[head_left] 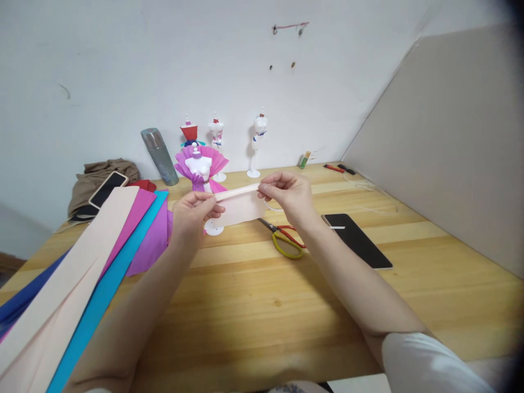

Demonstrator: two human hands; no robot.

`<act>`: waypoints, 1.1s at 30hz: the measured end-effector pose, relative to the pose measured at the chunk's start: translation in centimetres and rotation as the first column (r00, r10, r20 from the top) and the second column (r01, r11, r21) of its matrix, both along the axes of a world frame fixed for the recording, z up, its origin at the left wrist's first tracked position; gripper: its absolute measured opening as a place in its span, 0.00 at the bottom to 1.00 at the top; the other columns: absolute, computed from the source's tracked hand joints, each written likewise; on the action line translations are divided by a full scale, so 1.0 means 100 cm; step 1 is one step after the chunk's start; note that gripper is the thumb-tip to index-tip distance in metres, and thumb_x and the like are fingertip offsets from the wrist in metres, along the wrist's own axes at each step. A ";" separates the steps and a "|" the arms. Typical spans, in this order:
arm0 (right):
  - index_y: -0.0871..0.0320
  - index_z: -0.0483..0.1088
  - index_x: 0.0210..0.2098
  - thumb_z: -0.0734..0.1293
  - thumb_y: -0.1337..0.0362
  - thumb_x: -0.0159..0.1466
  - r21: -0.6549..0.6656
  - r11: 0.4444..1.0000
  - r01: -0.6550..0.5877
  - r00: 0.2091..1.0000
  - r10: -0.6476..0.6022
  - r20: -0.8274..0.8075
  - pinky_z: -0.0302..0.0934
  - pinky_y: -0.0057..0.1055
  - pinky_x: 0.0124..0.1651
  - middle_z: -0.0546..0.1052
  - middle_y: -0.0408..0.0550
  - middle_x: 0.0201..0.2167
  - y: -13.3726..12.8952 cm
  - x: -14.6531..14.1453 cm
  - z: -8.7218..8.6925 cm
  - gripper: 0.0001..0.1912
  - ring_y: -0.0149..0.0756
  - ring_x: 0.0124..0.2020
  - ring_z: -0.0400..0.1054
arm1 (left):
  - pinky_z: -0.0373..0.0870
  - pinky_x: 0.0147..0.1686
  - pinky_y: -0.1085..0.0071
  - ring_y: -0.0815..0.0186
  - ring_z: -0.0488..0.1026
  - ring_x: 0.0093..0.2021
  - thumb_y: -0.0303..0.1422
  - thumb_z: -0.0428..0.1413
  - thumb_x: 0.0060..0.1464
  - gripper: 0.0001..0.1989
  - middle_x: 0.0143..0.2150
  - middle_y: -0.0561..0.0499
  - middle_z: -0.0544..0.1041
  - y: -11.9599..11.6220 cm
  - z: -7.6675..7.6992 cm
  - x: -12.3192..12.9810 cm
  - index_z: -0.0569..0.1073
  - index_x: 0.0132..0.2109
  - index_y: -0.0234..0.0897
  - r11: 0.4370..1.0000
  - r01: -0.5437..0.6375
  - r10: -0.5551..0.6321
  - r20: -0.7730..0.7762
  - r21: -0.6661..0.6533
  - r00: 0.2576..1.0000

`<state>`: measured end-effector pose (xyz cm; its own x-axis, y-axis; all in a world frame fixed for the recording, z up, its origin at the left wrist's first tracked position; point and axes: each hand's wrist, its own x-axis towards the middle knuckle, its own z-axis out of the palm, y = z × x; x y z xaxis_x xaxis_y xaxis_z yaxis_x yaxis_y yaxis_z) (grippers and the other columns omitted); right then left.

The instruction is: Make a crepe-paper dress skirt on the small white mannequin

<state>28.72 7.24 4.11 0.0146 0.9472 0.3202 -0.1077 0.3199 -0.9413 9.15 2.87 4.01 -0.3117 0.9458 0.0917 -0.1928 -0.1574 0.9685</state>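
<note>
Holds paper (241,209) above the table (245,316), pinched at opposite ends of its folded top edge by left hand (190,212) and right hand (290,195), presumably to keep the fold taut.

Soft bright light washing wall (180,65); right arm (347,278) throwing faint shadow on table (245,322). Right corners darkening, white sleeve (426,363) stretching, softening near edge.
</note>
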 end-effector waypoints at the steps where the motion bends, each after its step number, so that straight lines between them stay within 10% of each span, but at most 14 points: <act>1: 0.56 0.74 0.24 0.76 0.63 0.47 0.002 1.000 -0.006 1.000 0.006 -0.002 0.64 0.32 0.28 0.77 0.44 0.19 0.000 0.000 0.000 0.08 0.34 0.23 0.71 | 0.73 0.26 0.72 0.65 0.78 0.23 0.34 0.66 0.35 0.12 0.20 0.50 0.78 0.000 0.000 0.000 0.73 0.28 0.35 1.000 -0.001 0.001 -0.002 0.002 1.000; 33: 0.53 0.79 0.32 0.76 0.60 0.48 0.056 0.998 -0.022 1.000 0.023 -0.018 0.70 0.38 0.39 0.79 0.43 0.24 0.008 0.000 -0.012 0.11 0.37 0.30 0.74 | 0.78 0.32 0.70 0.67 0.79 0.27 0.32 0.64 0.47 0.08 0.25 0.53 0.80 -0.001 -0.013 0.003 0.81 0.37 0.35 0.949 -0.152 0.211 -0.195 0.276 0.958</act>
<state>28.72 8.07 2.91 -0.0002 0.9282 0.3720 -0.1331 0.3687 -0.9200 9.40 2.79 2.76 -0.4204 0.8103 0.4082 0.0748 -0.4174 0.9056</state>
